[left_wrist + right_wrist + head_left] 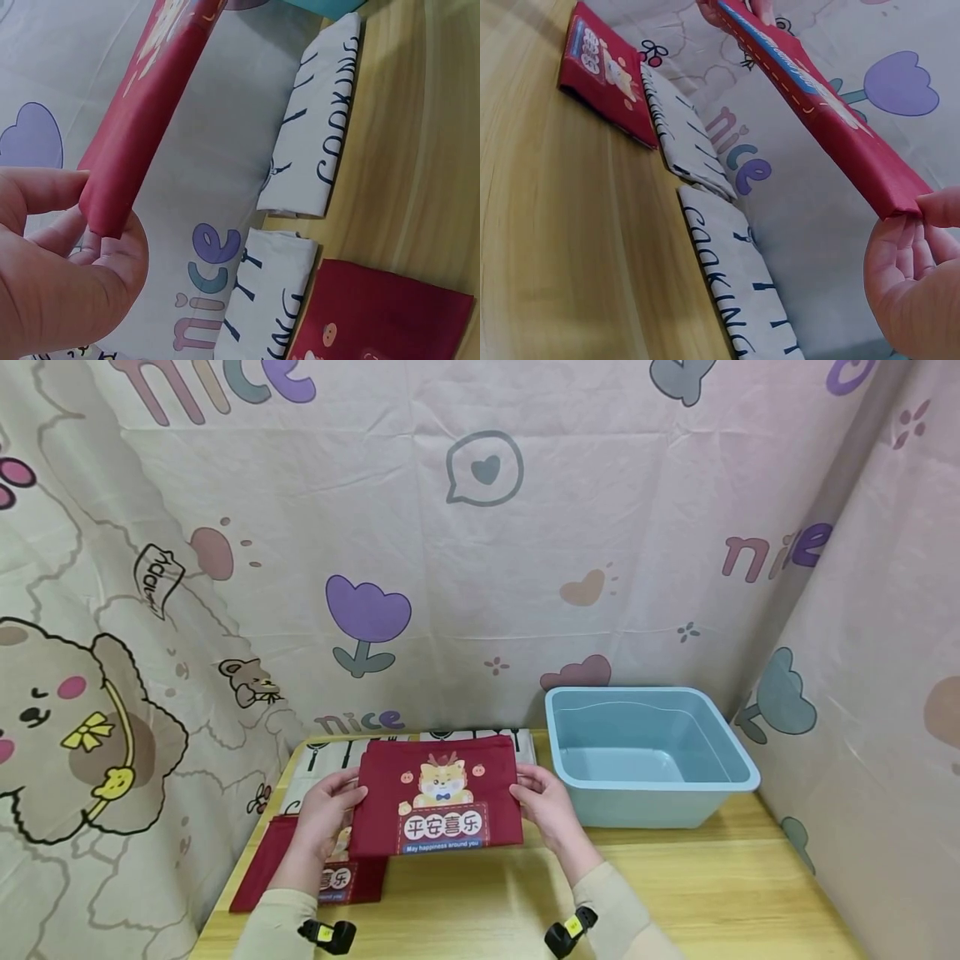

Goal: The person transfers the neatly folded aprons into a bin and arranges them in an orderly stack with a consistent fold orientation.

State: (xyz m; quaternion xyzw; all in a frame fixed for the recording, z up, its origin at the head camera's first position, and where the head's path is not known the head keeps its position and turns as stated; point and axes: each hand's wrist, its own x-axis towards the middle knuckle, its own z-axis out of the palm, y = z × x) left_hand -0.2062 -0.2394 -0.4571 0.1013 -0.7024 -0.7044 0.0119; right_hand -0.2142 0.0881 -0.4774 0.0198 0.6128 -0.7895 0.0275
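Note:
A folded red cloth [442, 785] with a cartoon animal and white characters is held up above the table. My left hand [324, 814] pinches its left edge, thumb in front; in the left wrist view, that hand [75, 262] has its fingers curled behind the cloth [142, 112]. My right hand [551, 806] pinches the opposite edge, and the right wrist view shows the hand [922, 277] at a corner of the cloth [847, 142]. Another folded red cloth [258, 868] lies on the table below my left hand, partly hidden by it.
Two folded white cloths with dark prints, one [311, 120] marked COOKING and another [266, 292], lie along the table's back edge. A light blue bin [645, 806] stands at the back right of the wooden table [720, 877]. A printed curtain [480, 568] hangs behind.

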